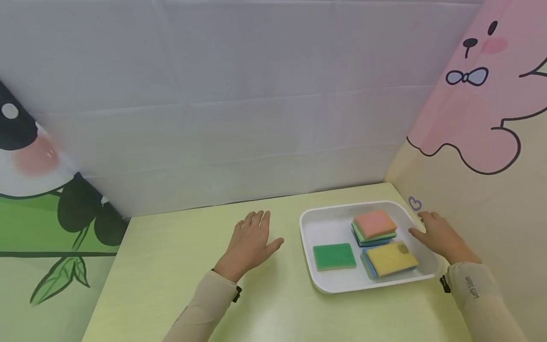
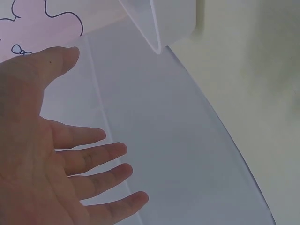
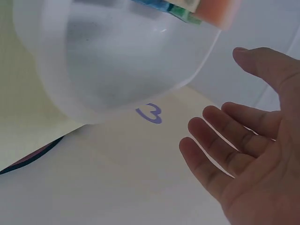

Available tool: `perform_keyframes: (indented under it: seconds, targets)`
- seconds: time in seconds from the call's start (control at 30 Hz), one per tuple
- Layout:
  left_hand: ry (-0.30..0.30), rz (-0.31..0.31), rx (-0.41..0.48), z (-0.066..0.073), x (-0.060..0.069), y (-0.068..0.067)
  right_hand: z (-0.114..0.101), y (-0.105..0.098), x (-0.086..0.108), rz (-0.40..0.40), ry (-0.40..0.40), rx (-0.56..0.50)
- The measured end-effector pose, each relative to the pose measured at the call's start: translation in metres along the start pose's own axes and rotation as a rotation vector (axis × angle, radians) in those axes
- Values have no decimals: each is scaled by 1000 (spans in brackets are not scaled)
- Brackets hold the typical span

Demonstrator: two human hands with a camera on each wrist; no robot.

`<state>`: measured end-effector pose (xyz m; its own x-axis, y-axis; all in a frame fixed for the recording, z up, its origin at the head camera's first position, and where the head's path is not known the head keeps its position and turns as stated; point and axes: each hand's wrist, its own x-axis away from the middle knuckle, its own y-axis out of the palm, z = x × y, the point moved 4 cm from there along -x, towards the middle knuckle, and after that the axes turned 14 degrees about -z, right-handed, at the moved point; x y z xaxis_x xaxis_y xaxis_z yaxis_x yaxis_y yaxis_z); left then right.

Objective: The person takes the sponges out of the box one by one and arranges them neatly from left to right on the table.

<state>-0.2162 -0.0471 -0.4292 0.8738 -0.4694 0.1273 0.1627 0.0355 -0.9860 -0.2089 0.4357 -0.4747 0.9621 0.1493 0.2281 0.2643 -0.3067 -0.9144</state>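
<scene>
A white tray (image 1: 329, 223) stands on the right part of the table with several sponges inside. A green sponge (image 1: 334, 257) lies flat at its left front. Toward the back right, a pink sponge (image 1: 375, 224) tops a small stack with green and blue layers under it. In front of that stack a yellow sponge (image 1: 392, 259) rests on a blue one. My left hand (image 1: 249, 244) is left of the tray, fingers straight, thumb out, holding nothing. My right hand (image 1: 442, 237) is by the tray's right rim, fingers extended; the right wrist view shows its palm (image 3: 262, 187) bare.
The pale yellow table (image 1: 171, 275) meets a white sheet wall (image 1: 239, 118) at the back. On the right, a side wall (image 1: 504, 209) with a pink cartoon figure stands close to my right hand. A green-and-white cartoon panel (image 1: 38, 228) borders the left.
</scene>
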Motion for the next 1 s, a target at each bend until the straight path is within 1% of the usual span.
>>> perform_keyframes:
  seconds: [0.2, 0.33, 0.47, 0.57, 0.67, 0.87, 1.0]
  targets:
    - [2, -11, -2, 2, -1, 4, 11, 12, -1, -67, 29, -20]
    - [13, -30, 7, 4, -1, 6, 19, 21, -1, -122, 51, -63]
    - [19, -37, 10, 7, -2, 9, 25, 29, 1, -151, 58, -116]
    - [17, -41, 8, 7, -3, 12, 27, 33, 3, -167, 63, -130]
    - [16, -56, 11, 9, -5, 14, 27, 37, 5, -172, 67, -122]
    - [23, -74, 40, 13, -7, 17, 29, 40, 7, -140, 47, -93]
    - [50, -62, 32, 15, -9, 20, 33, 47, 5, -122, 53, -140]
